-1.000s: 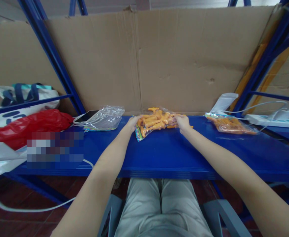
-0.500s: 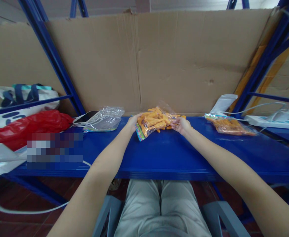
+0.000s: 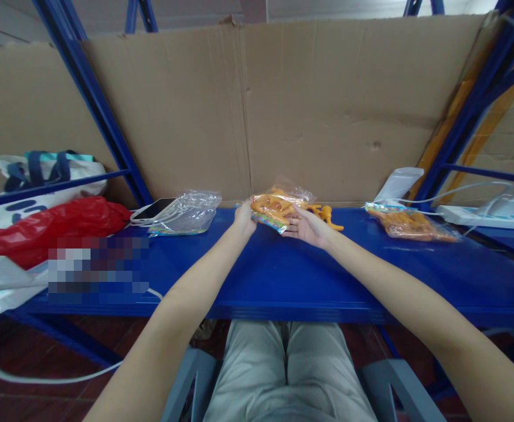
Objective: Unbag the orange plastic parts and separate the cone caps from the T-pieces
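Note:
A clear plastic bag (image 3: 274,205) with orange plastic pieces inside and a colourful printed strip is between my hands, at the back middle of the blue shelf. My left hand (image 3: 244,218) grips its left end. My right hand (image 3: 309,227) is closed on its right lower side, thumb above and fingers at the printed strip. Loose orange plastic pieces (image 3: 328,217) lie on the shelf just behind and right of my right hand. Their exact shape is too small to make out.
On the blue shelf (image 3: 257,287), a filled bag (image 3: 408,224) of orange pieces lies right, beside a white power strip (image 3: 487,215). Flat clear bags (image 3: 189,214) and a phone (image 3: 155,207) are left, near a red plastic bag (image 3: 63,223). Cardboard (image 3: 327,105) stands behind.
The bag has turned, its printed strip now facing me along the bottom. My right hand has moved left onto the bag, leaving loose orange pieces in view on the right.

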`<state>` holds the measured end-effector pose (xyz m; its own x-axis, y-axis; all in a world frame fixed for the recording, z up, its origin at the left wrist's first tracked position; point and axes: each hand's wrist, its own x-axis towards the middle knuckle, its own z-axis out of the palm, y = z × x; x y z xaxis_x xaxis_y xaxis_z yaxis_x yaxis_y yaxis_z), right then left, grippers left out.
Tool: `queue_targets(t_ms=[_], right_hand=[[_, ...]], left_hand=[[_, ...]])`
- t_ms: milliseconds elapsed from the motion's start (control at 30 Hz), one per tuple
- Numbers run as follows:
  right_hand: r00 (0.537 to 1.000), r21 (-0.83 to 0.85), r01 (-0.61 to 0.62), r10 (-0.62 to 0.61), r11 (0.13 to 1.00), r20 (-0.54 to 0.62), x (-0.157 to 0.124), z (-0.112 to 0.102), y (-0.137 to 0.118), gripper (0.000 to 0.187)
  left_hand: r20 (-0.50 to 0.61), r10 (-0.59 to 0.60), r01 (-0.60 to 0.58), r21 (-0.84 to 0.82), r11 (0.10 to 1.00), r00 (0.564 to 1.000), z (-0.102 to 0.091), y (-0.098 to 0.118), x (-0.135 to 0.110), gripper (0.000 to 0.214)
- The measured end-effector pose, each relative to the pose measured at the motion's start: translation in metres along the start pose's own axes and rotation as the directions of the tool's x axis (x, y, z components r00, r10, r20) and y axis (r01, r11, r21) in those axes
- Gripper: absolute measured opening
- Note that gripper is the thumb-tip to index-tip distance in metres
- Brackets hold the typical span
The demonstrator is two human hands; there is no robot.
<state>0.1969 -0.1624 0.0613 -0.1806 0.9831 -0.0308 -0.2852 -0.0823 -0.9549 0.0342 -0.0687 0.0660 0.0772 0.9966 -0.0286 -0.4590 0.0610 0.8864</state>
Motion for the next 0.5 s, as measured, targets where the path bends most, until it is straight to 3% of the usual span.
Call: queue_targets(t_ms=[100,300,500], right_hand=[[0.998,0.043,0.033,-0.030,0.999,-0.060,0.000,0.005,-0.002,0.019],[0.968,0.018,-0.002,0.006,1.000,-0.249,0.003,-0.005,-0.019,0.019],[0.986,-0.081,-0.027,0.013,0.996,-0.166,0.011,-0.010,-0.062,0.026]], left_hand=[[-0.061,0.020,-0.024,-0.051,0.998,0.998,0.009,0.001,-0.015,0.022],[-0.021,0.043,-0.036,0.285,0.958,0.999,0.016,0.012,-0.042,0.011],[0.025,0.132,-0.132,0.375,0.918,0.991,0.037,0.037,-0.022,0.019]])
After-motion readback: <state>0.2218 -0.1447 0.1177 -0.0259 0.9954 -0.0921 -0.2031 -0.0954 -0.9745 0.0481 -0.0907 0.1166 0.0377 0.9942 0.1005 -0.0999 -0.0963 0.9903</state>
